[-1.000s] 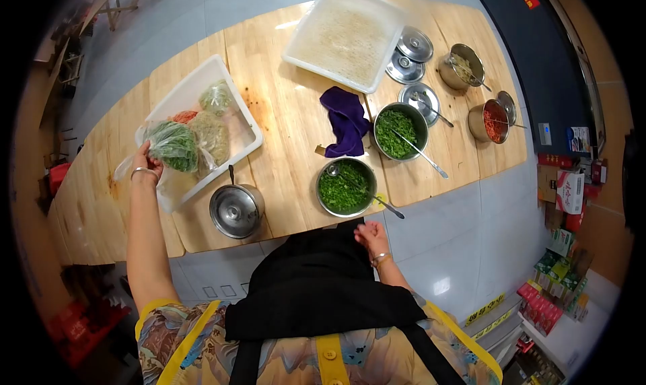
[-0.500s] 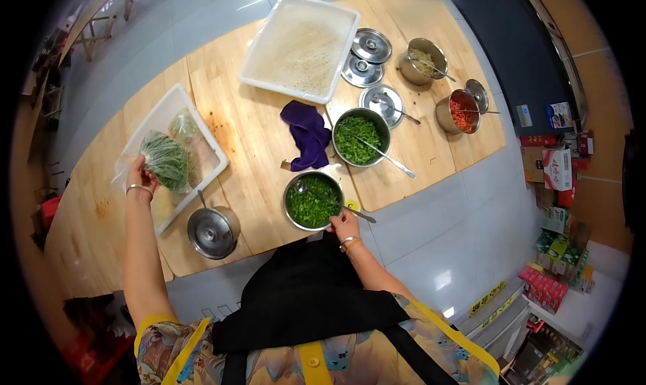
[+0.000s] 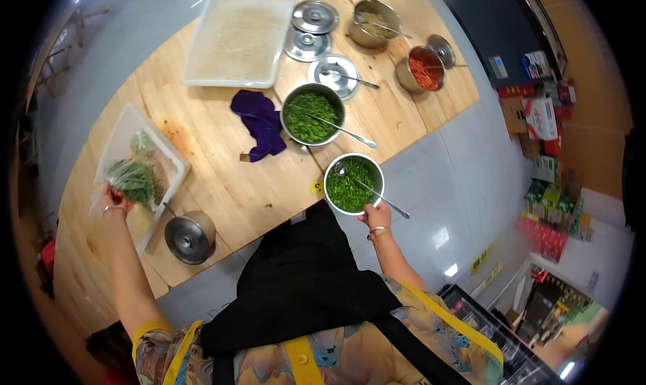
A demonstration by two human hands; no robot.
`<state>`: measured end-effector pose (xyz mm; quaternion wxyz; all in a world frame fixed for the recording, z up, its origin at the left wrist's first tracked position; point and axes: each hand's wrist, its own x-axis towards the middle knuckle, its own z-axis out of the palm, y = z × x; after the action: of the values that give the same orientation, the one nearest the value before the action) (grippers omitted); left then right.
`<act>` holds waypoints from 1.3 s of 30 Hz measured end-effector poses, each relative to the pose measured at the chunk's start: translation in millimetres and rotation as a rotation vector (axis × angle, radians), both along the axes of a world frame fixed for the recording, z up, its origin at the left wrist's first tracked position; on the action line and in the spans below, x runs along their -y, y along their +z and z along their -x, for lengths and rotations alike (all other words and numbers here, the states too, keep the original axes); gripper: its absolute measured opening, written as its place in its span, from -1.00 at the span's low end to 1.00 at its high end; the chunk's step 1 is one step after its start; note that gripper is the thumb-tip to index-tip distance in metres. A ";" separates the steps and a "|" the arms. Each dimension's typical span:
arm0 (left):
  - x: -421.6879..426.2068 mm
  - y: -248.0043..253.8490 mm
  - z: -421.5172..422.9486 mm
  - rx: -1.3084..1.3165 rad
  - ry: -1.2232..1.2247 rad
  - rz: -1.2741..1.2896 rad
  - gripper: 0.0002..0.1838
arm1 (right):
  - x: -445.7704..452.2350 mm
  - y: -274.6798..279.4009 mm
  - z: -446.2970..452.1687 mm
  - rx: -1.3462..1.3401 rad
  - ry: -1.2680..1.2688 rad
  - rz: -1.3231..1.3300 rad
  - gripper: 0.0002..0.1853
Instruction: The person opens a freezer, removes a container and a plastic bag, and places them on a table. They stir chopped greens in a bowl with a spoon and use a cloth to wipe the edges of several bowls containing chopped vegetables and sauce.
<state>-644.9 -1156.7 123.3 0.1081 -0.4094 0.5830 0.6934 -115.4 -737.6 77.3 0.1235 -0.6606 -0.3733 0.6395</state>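
Note:
My left hand grips a clear plastic bag of green vegetables over the white tray at the left. Other bags, one holding pale shreds, lie in that tray. With my right hand I hold the near rim of a metal bowl of chopped greens; a spoon rests in it. This bowl is off the table, past its front edge. A second pot of chopped greens, also with a spoon, stands on the table behind it, beside a purple cloth.
A lidded metal pot stands near the front edge. Behind are a large white tray, metal lids, a pot of pale food and a pot of red pieces. Boxes are stacked at the right.
My right hand has taken hold of the near bowl and moved it right, off the table. The left hand keeps its grip on the bag of greens, and the view has shifted.

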 end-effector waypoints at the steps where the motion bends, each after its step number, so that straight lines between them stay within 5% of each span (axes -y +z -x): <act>1: -8.1 10.4 -4.8 -0.022 0.005 0.000 -0.79 | -5.5 1.1 -0.9 -0.009 -0.052 -0.012 -0.85; 6: -13.3 35.7 -17.3 -0.175 0.045 -0.010 -0.85 | -21.1 6.8 -8.3 0.027 -0.046 -0.030 -0.84; 14: 77.6 -16.5 18.4 -0.195 0.261 0.055 -0.88 | -5.9 36.4 -4.4 -0.016 0.163 0.137 -0.87; 18: 47.6 -22.8 -62.9 -0.316 -0.297 -0.276 -0.85 | 12.3 58.3 31.0 -0.127 0.266 0.166 -0.88; 19: -66.3 53.5 -146.0 -0.377 -0.414 -0.224 -0.85 | 15.0 68.3 42.9 -0.143 0.287 0.176 -0.88; 20: -108.6 65.2 -186.5 -0.271 -0.613 -0.112 -0.83 | 17.4 78.4 54.3 -0.175 0.336 0.186 -0.89; 23: -174.7 86.8 -281.0 0.185 -0.855 -0.422 -0.10 | 26.2 106.4 82.9 -0.283 0.442 0.204 -0.89; 25: -195.5 88.6 -304.6 0.219 -0.828 -0.645 -0.03 | 29.4 123.4 97.7 -0.361 0.498 0.209 -0.90; 28: -206.7 75.5 -314.1 -0.130 -0.701 -0.665 0.00 | 34.1 137.9 109.0 -0.383 0.651 0.206 -0.88; 34: -189.8 94.0 -315.0 -0.282 -0.628 -0.523 -0.05 | -4.9 156.6 124.6 -0.458 0.615 0.022 -0.67; 36: -187.3 108.0 -312.2 -0.206 -0.578 -0.520 -0.08 | -25.0 157.5 124.8 -0.571 0.586 0.035 -0.69; 39: -186.8 124.6 -308.0 -0.101 -0.515 -0.498 -0.16 | -30.6 190.4 132.6 -0.705 0.911 0.180 -0.73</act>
<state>-336.8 -969.9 247.9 0.3469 -0.1754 0.4847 0.7836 -248.0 -707.0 267.7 -0.1040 -0.1886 -0.5003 0.8387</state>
